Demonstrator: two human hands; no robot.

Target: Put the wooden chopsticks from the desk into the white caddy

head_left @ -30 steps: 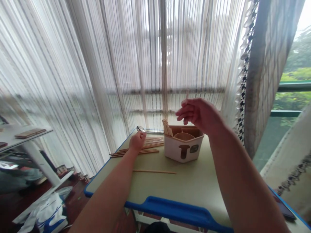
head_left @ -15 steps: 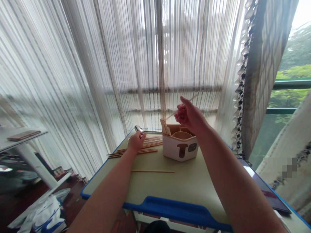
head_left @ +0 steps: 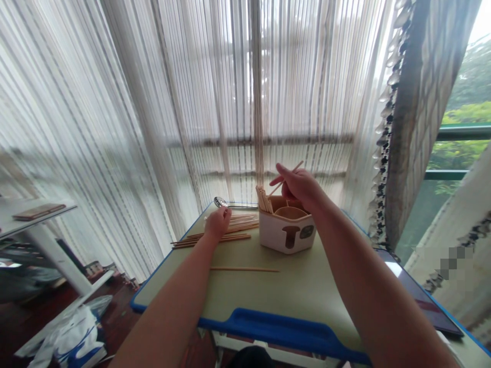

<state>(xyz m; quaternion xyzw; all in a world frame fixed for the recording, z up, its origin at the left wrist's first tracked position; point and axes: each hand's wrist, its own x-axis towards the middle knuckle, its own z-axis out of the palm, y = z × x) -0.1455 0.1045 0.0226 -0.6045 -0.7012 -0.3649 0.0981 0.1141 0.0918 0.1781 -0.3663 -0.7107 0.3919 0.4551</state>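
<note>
A white holder [head_left: 287,231] with wooden compartments and a mushroom picture stands on the green table [head_left: 299,291]. My right hand [head_left: 295,185] hovers just above it, fingers pinched on a wooden chopstick [head_left: 290,174] that slants up to the right. Several chopsticks [head_left: 263,198] stand in the holder's left compartment. My left hand [head_left: 217,223] rests with curled fingers on a pile of loose chopsticks [head_left: 218,236] left of the holder. A metal spoon [head_left: 220,202] lies just beyond that hand. One single chopstick [head_left: 244,269] lies nearer to me.
The table has a blue rim [head_left: 280,332]. A dark tablet [head_left: 418,301] lies at its right edge. Striped sheer curtains [head_left: 192,102] hang behind. A white side table [head_left: 38,220] and a bag on the floor [head_left: 72,337] are at the left.
My right hand has come down from higher up to just above the holder, turning the chopstick as it went. My left hand has stayed on the pile.
</note>
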